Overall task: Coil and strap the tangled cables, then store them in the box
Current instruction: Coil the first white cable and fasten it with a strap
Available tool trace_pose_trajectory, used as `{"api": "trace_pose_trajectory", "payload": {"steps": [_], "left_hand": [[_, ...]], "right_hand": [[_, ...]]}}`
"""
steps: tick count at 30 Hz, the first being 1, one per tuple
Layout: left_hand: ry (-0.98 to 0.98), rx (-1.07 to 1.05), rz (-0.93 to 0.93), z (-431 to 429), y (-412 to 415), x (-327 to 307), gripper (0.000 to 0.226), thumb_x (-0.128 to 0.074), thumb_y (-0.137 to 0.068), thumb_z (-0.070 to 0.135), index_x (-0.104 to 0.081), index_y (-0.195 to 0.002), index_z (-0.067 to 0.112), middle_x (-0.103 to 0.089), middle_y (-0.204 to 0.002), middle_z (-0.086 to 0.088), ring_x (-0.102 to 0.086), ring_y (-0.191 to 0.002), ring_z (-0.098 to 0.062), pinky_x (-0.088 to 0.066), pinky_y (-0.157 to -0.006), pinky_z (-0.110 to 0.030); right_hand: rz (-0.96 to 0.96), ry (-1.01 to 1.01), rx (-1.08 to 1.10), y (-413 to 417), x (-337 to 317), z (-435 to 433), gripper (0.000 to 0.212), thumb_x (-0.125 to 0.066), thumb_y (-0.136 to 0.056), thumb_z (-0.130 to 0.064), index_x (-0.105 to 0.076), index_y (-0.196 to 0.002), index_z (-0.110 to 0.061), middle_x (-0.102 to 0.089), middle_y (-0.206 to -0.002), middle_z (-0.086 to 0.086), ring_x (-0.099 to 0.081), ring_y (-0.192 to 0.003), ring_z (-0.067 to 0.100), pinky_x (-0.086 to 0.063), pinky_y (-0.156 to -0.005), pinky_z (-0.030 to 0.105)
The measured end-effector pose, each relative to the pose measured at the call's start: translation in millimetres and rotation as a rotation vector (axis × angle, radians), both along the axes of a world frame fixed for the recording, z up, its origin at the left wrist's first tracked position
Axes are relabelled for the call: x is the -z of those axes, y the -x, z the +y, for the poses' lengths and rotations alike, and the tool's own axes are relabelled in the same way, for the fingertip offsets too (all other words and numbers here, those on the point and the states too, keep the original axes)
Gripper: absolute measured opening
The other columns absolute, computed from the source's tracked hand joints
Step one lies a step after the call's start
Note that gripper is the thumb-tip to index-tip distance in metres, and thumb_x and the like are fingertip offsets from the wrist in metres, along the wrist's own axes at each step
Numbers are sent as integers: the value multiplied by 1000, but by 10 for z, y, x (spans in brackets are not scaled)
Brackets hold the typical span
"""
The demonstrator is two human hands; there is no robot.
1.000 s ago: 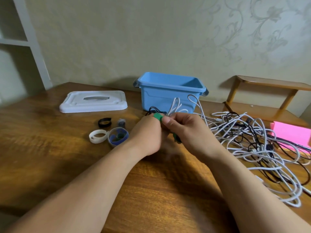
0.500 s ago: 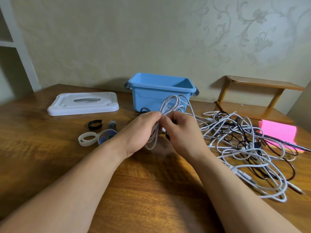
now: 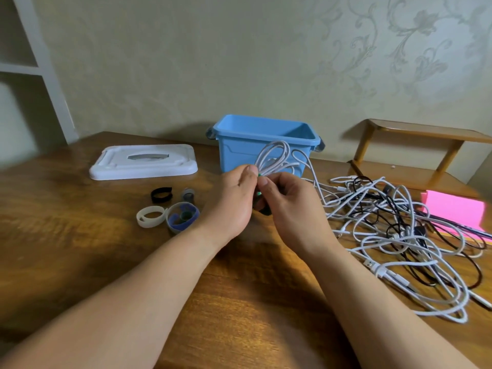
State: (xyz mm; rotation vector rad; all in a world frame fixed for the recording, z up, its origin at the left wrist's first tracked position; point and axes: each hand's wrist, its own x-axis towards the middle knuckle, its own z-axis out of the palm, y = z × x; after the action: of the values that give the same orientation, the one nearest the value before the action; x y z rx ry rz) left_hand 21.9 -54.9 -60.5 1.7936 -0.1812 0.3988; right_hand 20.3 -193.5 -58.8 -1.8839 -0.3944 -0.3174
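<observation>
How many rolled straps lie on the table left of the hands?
4: a black strap loop, a small grey roll beside it, a white loop nearer, and a blue loop beside that. A dark roll seems nested inside the blue one; more may be hidden.

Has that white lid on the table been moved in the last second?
No. The white lid still lies left of the blue box, as before.

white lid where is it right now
In the head view the white lid lies flat on the wooden table, on the far left side, just left of the blue box and behind the loose straps.
</observation>
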Motion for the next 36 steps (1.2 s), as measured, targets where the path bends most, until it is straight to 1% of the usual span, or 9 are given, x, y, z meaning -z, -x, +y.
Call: {"api": "trace_pose_trajectory", "payload": {"steps": [2, 4, 10, 13, 18, 22, 26, 32, 36], "left_hand": [[-56, -40, -40, -22, 28, -12, 40, -37, -116, 34, -62, -86, 28, -63, -81, 9, -62, -77, 4, -47, -65, -14], [-87, -62, -67, -19, 35, -17, 37, -37, -116, 34, -60, -88, 28, -59, -80, 10, -60, -75, 7, -43, -61, -8], [163, 49, 13, 2, 25, -25, 30, -45, -115, 35, -71, -116, 21, -75, -109, -7, -72, -103, -19, -61, -94, -39], [248, 50, 2, 12, 13, -28, 23, -49, -114, 30, -60, -120, 12, -71, -115, -14, -70, -94, -19, -59, -87, -36], [320, 71, -22, 30, 13, -54, 30, -42, -116, 21, -55, -119, -6, -61, -92, -13, -54, -68, -7, -48, -62, -23], [422, 121, -3, 38, 43, -104, 23, -39, -116, 16, -59, -118, 6, -63, -74, 0, -48, -55, -7, -39, -48, -19], [469, 195, 35, 72, 63, -141, 26, -40, -116, 16, -65, -123, 15, -65, -77, 0, -47, -53, -7, -37, -44, -18], [461, 225, 68, 68, 94, -172, 29, -41, -116, 22, -65, -132, 19, -59, -74, 0, -48, -53, -7, -35, -42, -20], [425, 202, 62, 22, 119, -174, 24, -41, -116, 25, -63, -121, 15, -58, -75, -3, -52, -56, -9, -39, -45, -22]], "right_hand": [[26, -11, 51, -23, 2, -13, 29, -67, -104, -39, -76, -88, -17, -77, -75, -2, -73, -72, 15, -62, -73, 39], [71, -61, 45, -52, 2, -59, 30, -71, -102, -40, -76, -85, -15, -77, -73, 1, -73, -72, 22, -61, -78, 47], [96, -200, -97, -95, 53, -81, 23, -71, -102, -30, -74, -87, -12, -70, -72, 2, -66, -72, 16, -59, -86, 55], [29, -200, -97, -97, 58, -70, 22, -70, -103, -27, -72, -92, -8, -70, -77, 8, -64, -72, 17, -57, -82, 57], [-31, -180, -108, -115, 92, -57, 23, -70, -103, -31, -71, -97, -9, -73, -89, 16, -67, -79, 34, -57, -81, 59], [7, -232, -205, -148, 109, -53, 19, -68, -105, -24, -69, -115, -8, -80, -100, 8, -78, -94, 24, -61, -91, 48], [112, -361, -435, -131, 77, -78, 27, -58, -108, -13, -67, -132, -4, -76, -100, 11, -74, -91, 22, -56, -82, 28], [222, -502, -561, -126, 40, -78, 29, -55, -106, -8, -63, -130, 7, -67, -91, 21, -70, -82, 27, -57, -78, 27], [209, -547, -527, -139, 34, -78, 15, -60, -103, -5, -66, -115, 1, -65, -85, 22, -67, -79, 37, -58, -84, 45]]}}
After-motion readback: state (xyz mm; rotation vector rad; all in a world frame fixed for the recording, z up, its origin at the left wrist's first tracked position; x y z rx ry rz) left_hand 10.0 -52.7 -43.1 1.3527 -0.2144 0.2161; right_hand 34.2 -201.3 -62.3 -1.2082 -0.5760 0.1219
